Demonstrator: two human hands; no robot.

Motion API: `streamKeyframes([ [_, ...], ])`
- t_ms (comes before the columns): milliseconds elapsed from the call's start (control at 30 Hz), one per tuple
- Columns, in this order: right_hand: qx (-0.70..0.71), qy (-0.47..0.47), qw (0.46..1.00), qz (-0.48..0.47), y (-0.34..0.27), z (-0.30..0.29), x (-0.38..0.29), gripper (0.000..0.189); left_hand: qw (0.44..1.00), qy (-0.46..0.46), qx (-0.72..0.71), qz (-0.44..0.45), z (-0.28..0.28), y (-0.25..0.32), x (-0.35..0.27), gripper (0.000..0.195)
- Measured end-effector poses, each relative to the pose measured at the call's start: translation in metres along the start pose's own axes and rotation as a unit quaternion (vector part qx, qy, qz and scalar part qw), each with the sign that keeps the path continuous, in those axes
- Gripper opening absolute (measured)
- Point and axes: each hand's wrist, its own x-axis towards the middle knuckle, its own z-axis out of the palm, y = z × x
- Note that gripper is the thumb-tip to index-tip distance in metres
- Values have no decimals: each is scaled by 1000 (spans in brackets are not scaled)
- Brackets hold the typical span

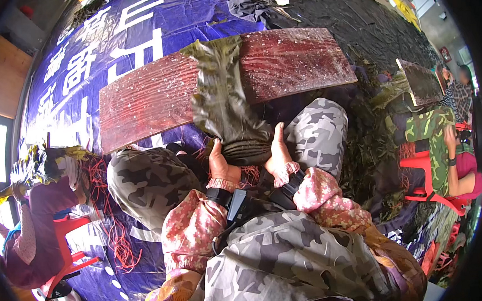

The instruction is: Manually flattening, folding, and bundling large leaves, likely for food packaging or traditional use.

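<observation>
A broad strip of brown-green kelp [220, 85] lies across a long red-stained wooden board [293, 60] and hangs over its near edge. At my lap the strip's near end is gathered into a stack of tight pleats [247, 150]. My left hand [224, 166] holds the left side of this bundle, its thumb pointing up. My right hand [278, 154] holds the right side, thumb also raised. The fingers of both hands are mostly hidden under and behind the folds. Red plastic strings [250, 174] show just below the bundle, between my wrists.
A purple printed tarpaulin [134, 28] covers the floor. Loose kelp [360, 143] lies by my right knee, red strings [120, 244] to my left. People sit on red plastic stools [418, 181] at both sides. A second board [421, 82] stands at right; dark cloth [253, 5] lies beyond mine.
</observation>
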Motion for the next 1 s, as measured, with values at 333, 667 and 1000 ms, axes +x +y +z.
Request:
streamKeyframes([
  [333, -209, -125, 950, -198, -15, 50, -86, 58, 998, -35, -48, 22, 37, 18, -27, 61],
  [667, -85, -19, 975, -203, -15, 41, -81, 41, 1000, -3, -14, -1, 22, 5, -20, 48],
  [1000, -78, -60, 976, -193, 6, -4, -10, 48, 997, 58, 43, 6, 3, -6, 1, 48],
])
